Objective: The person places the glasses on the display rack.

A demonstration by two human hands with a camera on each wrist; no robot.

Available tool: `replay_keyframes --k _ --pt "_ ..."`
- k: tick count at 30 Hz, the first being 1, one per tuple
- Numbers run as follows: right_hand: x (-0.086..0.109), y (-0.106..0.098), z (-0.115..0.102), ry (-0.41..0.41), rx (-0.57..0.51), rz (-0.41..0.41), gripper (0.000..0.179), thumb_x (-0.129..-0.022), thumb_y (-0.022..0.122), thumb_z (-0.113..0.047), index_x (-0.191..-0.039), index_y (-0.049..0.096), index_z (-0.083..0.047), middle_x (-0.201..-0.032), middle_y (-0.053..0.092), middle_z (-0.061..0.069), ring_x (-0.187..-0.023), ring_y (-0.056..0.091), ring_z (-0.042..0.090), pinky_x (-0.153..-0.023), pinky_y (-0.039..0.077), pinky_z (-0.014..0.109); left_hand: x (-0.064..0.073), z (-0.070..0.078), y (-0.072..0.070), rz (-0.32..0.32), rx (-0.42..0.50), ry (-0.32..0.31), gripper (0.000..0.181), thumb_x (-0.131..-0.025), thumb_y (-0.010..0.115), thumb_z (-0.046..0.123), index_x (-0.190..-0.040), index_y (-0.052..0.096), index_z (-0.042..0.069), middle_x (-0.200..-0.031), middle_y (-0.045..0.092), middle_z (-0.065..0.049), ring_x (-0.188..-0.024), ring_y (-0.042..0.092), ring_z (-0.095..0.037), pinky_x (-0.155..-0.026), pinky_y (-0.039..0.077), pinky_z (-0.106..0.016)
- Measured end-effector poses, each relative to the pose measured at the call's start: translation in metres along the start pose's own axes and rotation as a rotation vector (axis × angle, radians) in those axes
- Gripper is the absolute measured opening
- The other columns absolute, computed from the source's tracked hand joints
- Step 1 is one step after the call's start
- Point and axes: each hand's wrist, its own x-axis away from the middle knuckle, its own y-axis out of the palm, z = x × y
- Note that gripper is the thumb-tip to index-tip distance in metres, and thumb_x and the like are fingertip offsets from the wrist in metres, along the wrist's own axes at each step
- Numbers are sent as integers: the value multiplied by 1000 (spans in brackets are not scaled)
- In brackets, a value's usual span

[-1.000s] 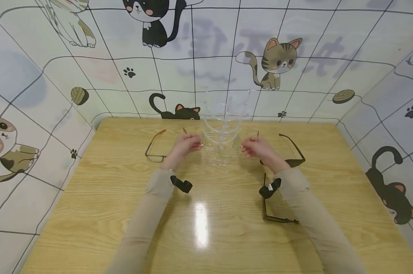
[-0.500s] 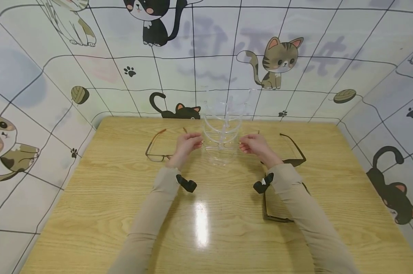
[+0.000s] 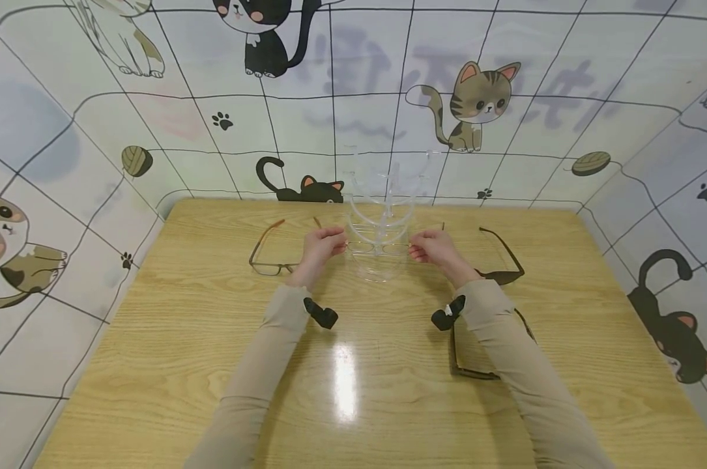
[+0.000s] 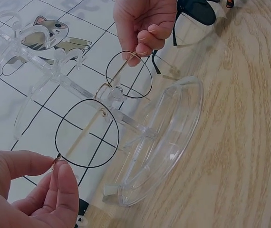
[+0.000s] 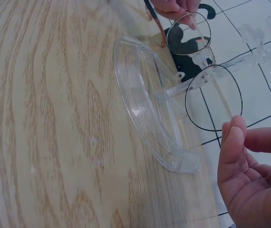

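A pair of round, thin-rimmed eyeglasses [image 4: 87,133] with gold temples is held up at a clear plastic display stand [image 3: 382,225]. In the head view my left hand [image 3: 322,247] pinches one outer corner of the frame between thumb and fingers. The opposite corner is pinched by my right hand [image 3: 435,247]. As the left wrist view shows, the bridge lies right at a short clear peg on the stand's upright, above its curved base [image 4: 188,123]. The temples point back past the upright toward the wall.
Left of the stand lie glasses with brown temple tips [image 3: 266,269]. Dark sunglasses [image 3: 504,277] sit at the right, partly behind my hand. Nearer, black-framed glasses [image 3: 475,374] are partly covered by my right sleeve. A cat-patterned wall covering [image 3: 365,117] borders the wooden table [image 3: 212,365].
Both hands have moved slightly inward, bringing the eyeglasses up to the stand's upright. The lenses, earlier seen nearly edge-on, now show their round shape. Little differs over the last half second.
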Motion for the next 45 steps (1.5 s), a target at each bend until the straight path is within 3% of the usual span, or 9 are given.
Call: replay_keyframes --k 9,30,38,45 --pt "-2 2 1 9 -55 -2 37 -98 48 -9 -125 43 16 -70 61 2 -57 56 7 -53 50 17 -2 -3 0 20 -35 -5 29 -89 60 0 -116 60 -9 -102 62 -16 -68 60 -11 -67 54 -19" --pt "-2 -1 0 33 -83 11 41 -98 49 -12 -130 42 13 -76 60 4 -62 59 8 -62 54 20 1 -3 8 82 -99 89 23 -85 58 -6 -108 62 -10 -81 60 -9 -63 59 -10 -73 56 -28" --pt "7 1 -2 -9 -22 40 39 -98 49 -11 -129 44 13 -81 63 6 -64 61 7 -67 55 22 5 1 6 116 -152 122 22 -84 59 -4 -105 63 -8 -84 60 -8 -68 58 -11 -81 55 -34" --pt "21 -1 -5 -50 38 89 37 -98 50 -13 -125 49 12 -80 61 5 -63 61 6 -72 57 27 14 10 -3 109 -173 163 27 -86 59 -2 -111 61 -11 -101 64 -20 -77 61 -15 -77 55 -27"
